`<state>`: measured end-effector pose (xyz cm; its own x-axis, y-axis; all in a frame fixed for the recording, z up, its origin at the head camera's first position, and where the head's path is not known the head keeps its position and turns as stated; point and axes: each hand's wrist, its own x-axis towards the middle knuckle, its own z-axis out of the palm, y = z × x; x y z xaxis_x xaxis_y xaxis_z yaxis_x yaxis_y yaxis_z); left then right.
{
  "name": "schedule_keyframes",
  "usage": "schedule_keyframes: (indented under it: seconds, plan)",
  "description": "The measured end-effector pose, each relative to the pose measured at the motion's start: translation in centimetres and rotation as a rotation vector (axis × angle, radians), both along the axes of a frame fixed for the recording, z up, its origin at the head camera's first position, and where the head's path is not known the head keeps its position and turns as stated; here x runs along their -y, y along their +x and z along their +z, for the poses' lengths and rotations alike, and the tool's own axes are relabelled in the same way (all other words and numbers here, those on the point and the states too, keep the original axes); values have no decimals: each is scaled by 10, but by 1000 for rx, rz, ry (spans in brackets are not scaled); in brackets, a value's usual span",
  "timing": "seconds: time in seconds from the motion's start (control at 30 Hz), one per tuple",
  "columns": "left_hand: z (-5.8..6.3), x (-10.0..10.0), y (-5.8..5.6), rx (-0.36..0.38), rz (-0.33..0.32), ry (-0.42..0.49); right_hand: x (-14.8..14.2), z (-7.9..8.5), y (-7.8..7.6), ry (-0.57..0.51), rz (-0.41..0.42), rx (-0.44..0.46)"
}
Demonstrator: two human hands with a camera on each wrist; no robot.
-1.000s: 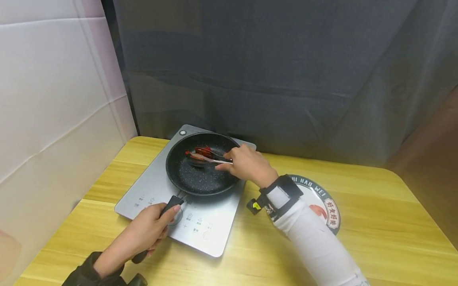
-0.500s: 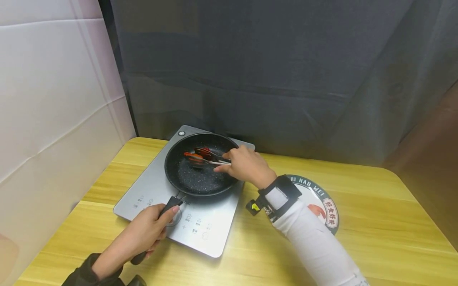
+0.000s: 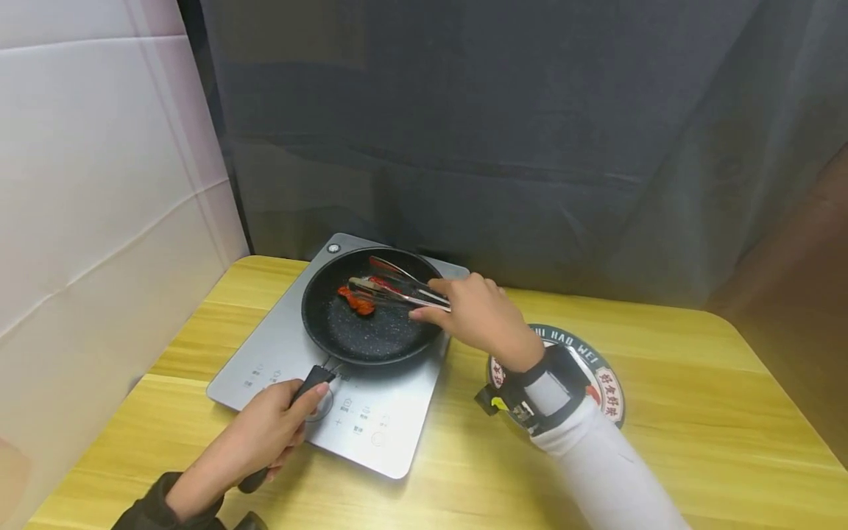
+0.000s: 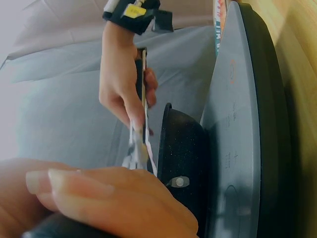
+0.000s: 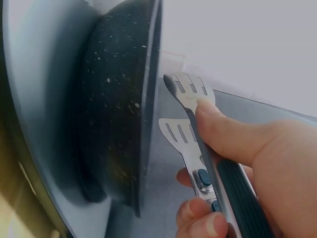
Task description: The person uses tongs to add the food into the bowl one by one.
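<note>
My left hand (image 3: pixel 274 421) grips the black handle (image 3: pixel 313 381) of a speckled frying pan (image 3: pixel 377 342). In my right hand (image 3: pixel 483 316) is a pair of metal tongs (image 5: pixel 195 144) with slotted heads and dark ribbed grips. The tongs' arms are spread apart over the pan, with the right thumb along one arm in the right wrist view. A red-orange piece of food (image 3: pixel 358 301), shaped like a drumstick, lies in the pan left of the tongs' tips. Behind the blurred tongs shows a second red piece (image 3: pixel 384 283), partly hidden.
The pan stands on a silver induction cooktop (image 3: pixel 371 434) on a yellow wooden table (image 3: pixel 695 412). To the right, a round plate (image 3: pixel 612 390) with a dark lettered rim lies partly beneath the right forearm. A dark curtain (image 3: pixel 464 147) hangs behind, and a pale one (image 3: pixel 106 184) at the left.
The tongs have spread and come off the red-orange piece, which now lies in the pan. My right hand has moved a little to the right; the left keeps its grip.
</note>
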<state>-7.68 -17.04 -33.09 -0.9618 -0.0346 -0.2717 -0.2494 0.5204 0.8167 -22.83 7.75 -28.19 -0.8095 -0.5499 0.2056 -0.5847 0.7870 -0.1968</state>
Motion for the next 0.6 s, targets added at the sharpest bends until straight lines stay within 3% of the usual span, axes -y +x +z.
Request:
schedule_keyframes:
  seconds: [0.3,0.6]
  plan:
    - [0,-1,-2,13,1,10,-55,-1,23,-120,-56,-12]
    - [3,4,-1,21,-17,2,-109,-20,49,-121,-97,-105]
